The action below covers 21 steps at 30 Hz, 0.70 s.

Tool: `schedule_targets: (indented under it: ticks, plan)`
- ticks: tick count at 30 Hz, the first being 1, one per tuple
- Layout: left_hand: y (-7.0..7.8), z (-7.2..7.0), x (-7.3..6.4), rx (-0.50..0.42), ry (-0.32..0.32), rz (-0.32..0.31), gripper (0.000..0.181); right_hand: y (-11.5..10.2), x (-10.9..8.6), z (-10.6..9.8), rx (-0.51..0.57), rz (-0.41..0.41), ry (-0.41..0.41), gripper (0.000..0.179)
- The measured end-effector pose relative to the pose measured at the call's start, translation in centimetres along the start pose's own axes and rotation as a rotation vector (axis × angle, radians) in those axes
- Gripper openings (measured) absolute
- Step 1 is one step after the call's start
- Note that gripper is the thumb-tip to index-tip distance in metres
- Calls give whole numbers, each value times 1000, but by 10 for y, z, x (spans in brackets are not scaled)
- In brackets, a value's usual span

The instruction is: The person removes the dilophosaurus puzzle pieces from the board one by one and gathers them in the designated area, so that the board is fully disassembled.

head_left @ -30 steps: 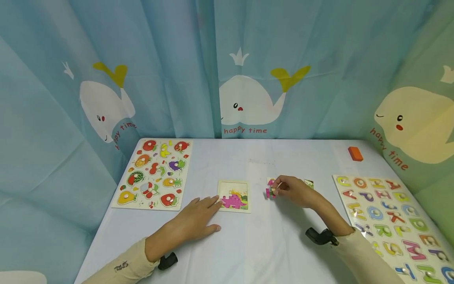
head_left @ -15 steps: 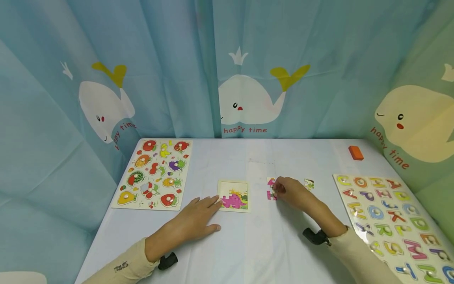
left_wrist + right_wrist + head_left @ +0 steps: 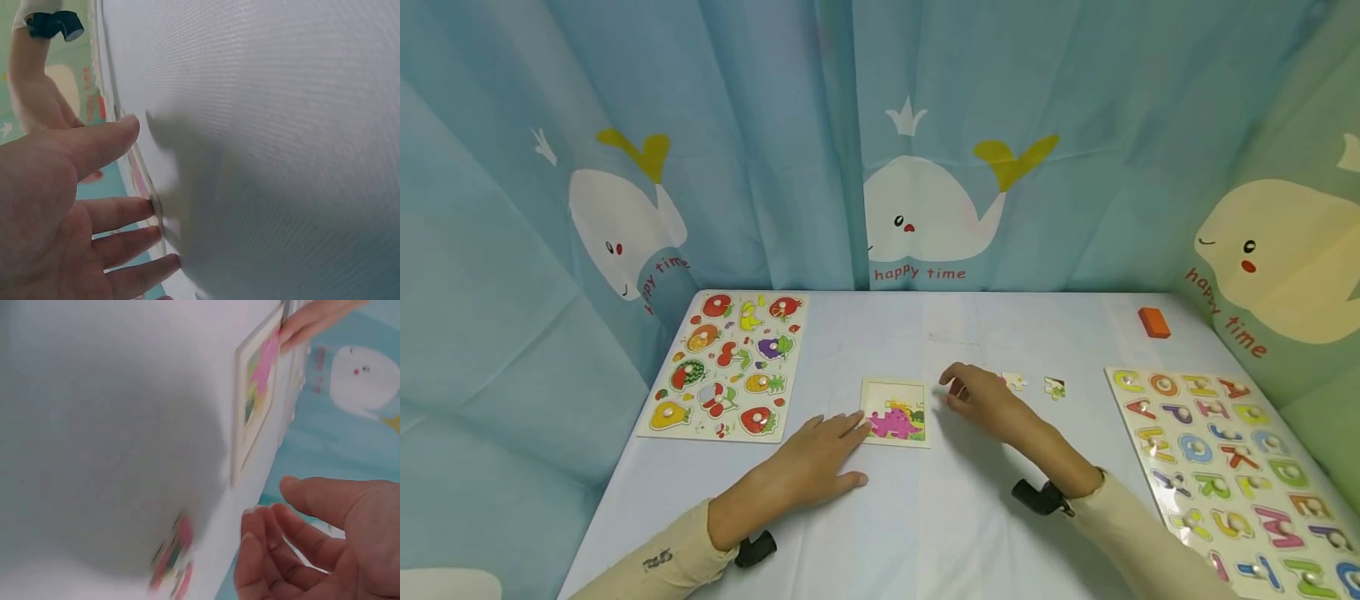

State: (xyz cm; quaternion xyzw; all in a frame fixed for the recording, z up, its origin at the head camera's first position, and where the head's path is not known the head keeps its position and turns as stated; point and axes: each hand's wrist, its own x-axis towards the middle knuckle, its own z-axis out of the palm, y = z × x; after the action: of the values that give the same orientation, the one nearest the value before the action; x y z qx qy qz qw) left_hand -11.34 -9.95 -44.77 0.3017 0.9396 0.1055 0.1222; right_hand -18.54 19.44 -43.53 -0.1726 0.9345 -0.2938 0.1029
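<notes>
A small framed puzzle board (image 3: 895, 414) lies mid-table, part filled with a pink dinosaur picture. My left hand (image 3: 820, 462) lies spread beside it, fingertips on its left edge. In the left wrist view the straight left fingers (image 3: 125, 247) reach that edge. My right hand (image 3: 992, 404) is over the table just right of the board. Its fingers are loosely bent, the thumb apart, and no piece shows between them in the right wrist view. Pink puzzle pieces (image 3: 172, 556), blurred, lie below that hand, hidden in the head view. Two more puzzle pieces (image 3: 1013, 381) (image 3: 1055, 387) lie farther right.
A fruit peg board (image 3: 726, 367) lies at the back left of the table. Along the right side is a letter peg board (image 3: 1232, 458). An orange block (image 3: 1153, 322) sits at the back right. A blue curtain (image 3: 790, 150) with whales hangs behind the table.
My right hand has moved left from over the pink pieces toward the board, uncovering a pale puzzle piece behind it. The left hand and the board have stayed in place.
</notes>
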Motion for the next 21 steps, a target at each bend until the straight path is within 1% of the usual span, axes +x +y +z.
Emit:
schedule_targets:
  ticks: [2,7,11,16,21]
  plan:
    - [0,1,0,6,2,1,72,-8,5,6,24,-18,-12,22]
    - [-1,1,1,27,11,8,71,-24,17,27,96,2,-49,21]
    - [-2,1,1,28,15,11,71,-32,22,41,132,16,-56,19]
    - [-2,1,0,32,12,12,71,-34,23,51,123,22,-58,24]
    - [-1,1,0,37,9,11,71,-35,22,52,92,24,-67,29]
